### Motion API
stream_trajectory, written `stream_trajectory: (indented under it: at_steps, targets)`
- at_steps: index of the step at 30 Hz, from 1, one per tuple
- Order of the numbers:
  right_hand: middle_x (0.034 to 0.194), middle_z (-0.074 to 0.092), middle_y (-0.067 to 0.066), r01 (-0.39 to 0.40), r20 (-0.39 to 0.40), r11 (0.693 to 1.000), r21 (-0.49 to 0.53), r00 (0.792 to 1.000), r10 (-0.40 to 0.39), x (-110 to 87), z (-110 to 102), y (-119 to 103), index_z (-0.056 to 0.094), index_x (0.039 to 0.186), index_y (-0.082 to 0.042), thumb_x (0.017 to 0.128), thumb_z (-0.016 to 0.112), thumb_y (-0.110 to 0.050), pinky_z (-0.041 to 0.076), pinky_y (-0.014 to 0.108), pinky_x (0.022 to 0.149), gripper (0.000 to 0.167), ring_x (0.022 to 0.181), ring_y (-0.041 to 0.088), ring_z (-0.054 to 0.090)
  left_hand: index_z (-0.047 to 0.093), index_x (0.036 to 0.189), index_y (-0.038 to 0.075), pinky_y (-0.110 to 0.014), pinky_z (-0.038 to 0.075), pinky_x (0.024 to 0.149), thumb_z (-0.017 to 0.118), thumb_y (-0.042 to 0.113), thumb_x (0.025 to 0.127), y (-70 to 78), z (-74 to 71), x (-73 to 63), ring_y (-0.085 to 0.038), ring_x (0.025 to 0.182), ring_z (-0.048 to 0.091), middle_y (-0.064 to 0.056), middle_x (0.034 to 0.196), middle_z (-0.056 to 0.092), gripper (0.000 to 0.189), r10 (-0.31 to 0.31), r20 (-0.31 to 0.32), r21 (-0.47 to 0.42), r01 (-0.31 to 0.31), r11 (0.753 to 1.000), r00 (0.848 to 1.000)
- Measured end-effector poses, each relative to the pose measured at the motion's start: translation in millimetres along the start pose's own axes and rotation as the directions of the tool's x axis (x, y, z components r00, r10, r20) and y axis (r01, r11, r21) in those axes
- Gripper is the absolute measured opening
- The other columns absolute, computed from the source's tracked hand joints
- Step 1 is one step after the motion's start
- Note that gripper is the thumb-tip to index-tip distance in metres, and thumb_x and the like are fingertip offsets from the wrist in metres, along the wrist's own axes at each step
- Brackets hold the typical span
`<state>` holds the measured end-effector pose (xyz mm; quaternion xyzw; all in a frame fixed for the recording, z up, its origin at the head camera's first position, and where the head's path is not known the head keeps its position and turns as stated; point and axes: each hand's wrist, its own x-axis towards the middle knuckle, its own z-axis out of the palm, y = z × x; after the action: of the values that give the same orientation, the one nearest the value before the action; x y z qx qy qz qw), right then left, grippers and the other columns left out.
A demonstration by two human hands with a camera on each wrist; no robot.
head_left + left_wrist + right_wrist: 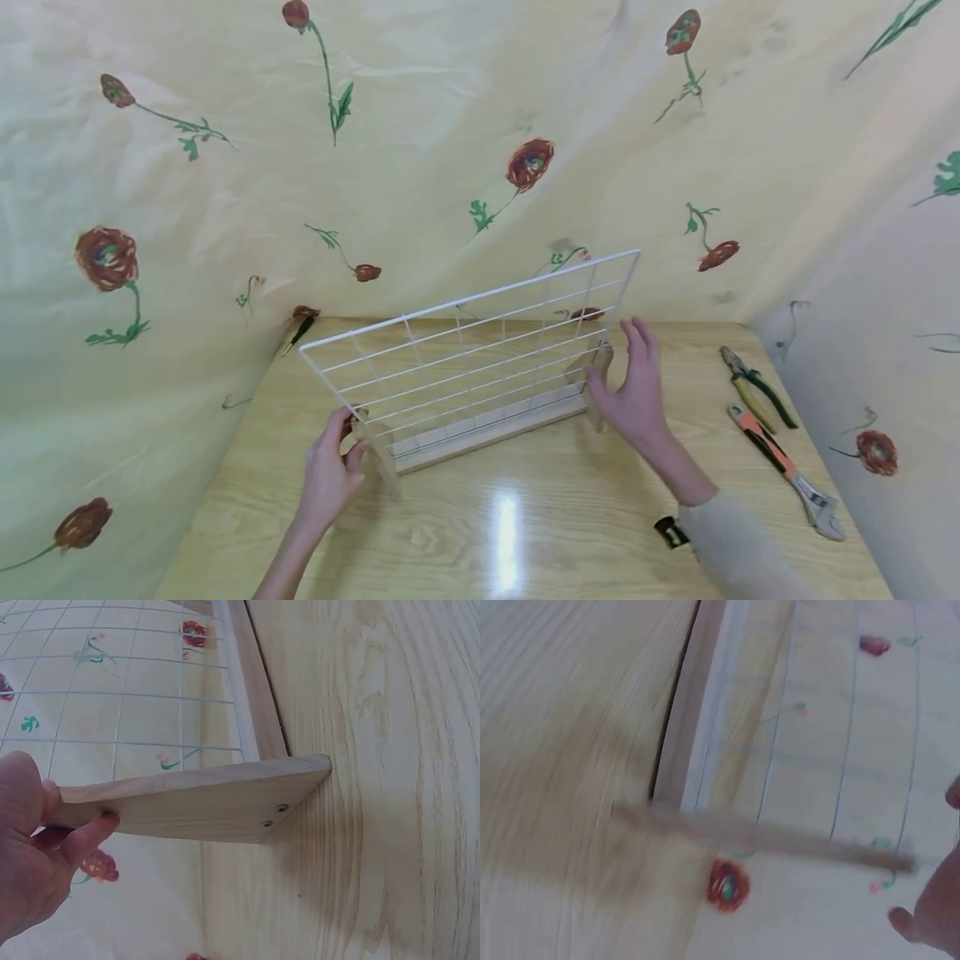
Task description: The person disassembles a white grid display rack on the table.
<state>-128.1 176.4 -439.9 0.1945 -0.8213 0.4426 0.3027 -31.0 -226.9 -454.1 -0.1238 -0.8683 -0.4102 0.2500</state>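
Note:
A white wire grid (405, 317) leans back from a light wooden rail (487, 439), between two wooden end boards, on the table. My left hand (330, 467) pinches the upper end of the left end board (195, 802), fingers on one face and thumb on the other. Two screw heads (282, 808) show near that board's lower end. Beside the right end board (780, 841) is my right hand (637, 396), fingers spread and raised. Its thumb overlaps the board in the head view, while the blurred right wrist view shows the hand just off the board's end.
Pliers (742, 392) and an adjustable wrench (783, 467) lie on the table (435, 533) at the right. A small black object (670, 532) lies near the right sleeve. At the back left is a screwdriver (300, 332). Flower-patterned cloth (420, 167) hangs behind the table.

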Motion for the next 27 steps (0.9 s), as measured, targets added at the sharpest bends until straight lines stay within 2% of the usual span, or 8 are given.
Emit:
stream_trajectory:
  at_steps: [1, 3, 6, 11, 15, 19, 22, 27]
  targets:
    - [0.142, 0.034, 0.035, 0.063, -0.072, 0.998, -0.024, 0.995, -0.064, -3.7, 8, -6, 0.038, 0.142, 0.010, 0.076, 0.072, -0.004, 0.041, 0.064, 0.105, 0.075, 0.127, 0.052, 0.037, 0.054, 0.120, -0.009, -0.048, 0.061, 0.069, 0.065, -0.035, 0.069, -0.5, 0.4, 0.3, -0.051, 0.100, 0.064, -0.028, 0.103, 0.065, 0.058, 0.004, -0.002, -0.002, -0.004, 1.000, 1.000]
    - [0.140, 0.034, 0.037, 0.160, -0.146, 0.984, -0.074, 0.975, -0.169, -11.3, 26, -21, 0.040, 0.138, 0.011, 0.073, 0.071, -0.010, 0.041, 0.063, 0.106, 0.075, 0.128, 0.053, 0.037, 0.054, 0.119, -0.010, -0.049, 0.060, 0.072, 0.065, -0.035, 0.069, -2.0, 1.2, 0.7, -0.051, 0.101, 0.064, -0.028, 0.103, 0.065, 0.057, 0.011, -0.005, -0.001, -0.011, 1.000, 1.000]
    - [0.140, 0.031, 0.039, 0.237, -0.153, 0.962, -0.138, 0.954, -0.257, -21.6, 56, -42, 0.038, 0.136, 0.013, 0.070, 0.077, -0.016, 0.046, 0.060, 0.101, 0.082, 0.124, 0.053, 0.040, 0.053, 0.118, -0.011, -0.050, 0.059, 0.074, 0.066, -0.035, 0.069, -4.3, 1.8, 0.0, -0.052, 0.101, 0.063, -0.029, 0.102, 0.064, 0.056, 0.022, -0.010, -0.003, -0.022, 1.000, 1.000]
    - [0.150, 0.011, 0.036, 0.234, -0.102, 0.952, -0.195, 0.961, -0.258, -29.1, 98, -65, 0.024, 0.145, 0.007, 0.061, 0.094, -0.019, 0.046, 0.064, 0.100, 0.113, 0.131, 0.055, 0.031, 0.053, 0.117, -0.012, -0.047, 0.059, 0.074, 0.067, -0.033, 0.069, -7.4, 3.2, -1.6, -0.051, 0.101, 0.063, -0.029, 0.102, 0.064, 0.055, 0.043, -0.015, 0.007, -0.043, 0.999, 0.999]
    - [0.153, 0.001, 0.034, 0.218, -0.131, 0.929, -0.298, 0.955, -0.266, -28.2, 118, -72, 0.014, 0.152, 0.003, 0.053, 0.101, -0.027, 0.039, 0.068, 0.105, 0.135, 0.137, 0.055, 0.019, 0.053, 0.118, -0.011, -0.046, 0.060, 0.072, 0.067, -0.033, 0.070, -7.9, 4.4, -1.7, -0.051, 0.101, 0.063, -0.030, 0.104, 0.064, 0.055, 0.053, -0.017, 0.017, -0.052, 0.998, 0.998]
    - [0.154, 0.000, 0.033, 0.197, -0.162, 0.896, -0.398, 0.946, -0.280, -24.6, 126, -75, 0.016, 0.152, 0.003, 0.050, 0.101, -0.035, 0.035, 0.068, 0.108, 0.138, 0.140, 0.051, 0.014, 0.053, 0.119, -0.012, -0.046, 0.060, 0.071, 0.066, -0.033, 0.071, -8.8, 4.4, -1.0, -0.052, 0.103, 0.062, -0.031, 0.105, 0.063, 0.054, 0.048, -0.018, 0.011, -0.048, 0.999, 0.999]
    - [0.155, 0.000, 0.032, 0.188, -0.168, 0.887, -0.422, 0.945, -0.281, -20.2, 129, -75, 0.017, 0.152, 0.002, 0.049, 0.102, -0.036, 0.033, 0.067, 0.108, 0.139, 0.140, 0.050, 0.013, 0.053, 0.119, -0.012, -0.045, 0.060, 0.072, 0.067, -0.032, 0.071, -10.0, 3.7, -1.0, -0.052, 0.103, 0.062, -0.032, 0.106, 0.063, 0.055, 0.050, -0.019, 0.014, -0.050, 0.999, 0.999]
    - [0.157, -0.007, 0.029, 0.179, -0.165, 0.885, -0.431, 0.948, -0.272, -13.3, 133, -75, 0.010, 0.156, -0.001, 0.051, 0.101, -0.038, 0.032, 0.065, 0.112, 0.143, 0.142, 0.053, 0.012, 0.053, 0.119, -0.013, -0.046, 0.061, 0.070, 0.067, -0.033, 0.070, -9.8, 3.6, -1.8, -0.052, 0.103, 0.062, -0.032, 0.107, 0.063, 0.054, 0.034, -0.010, 0.011, -0.034, 0.999, 0.999]
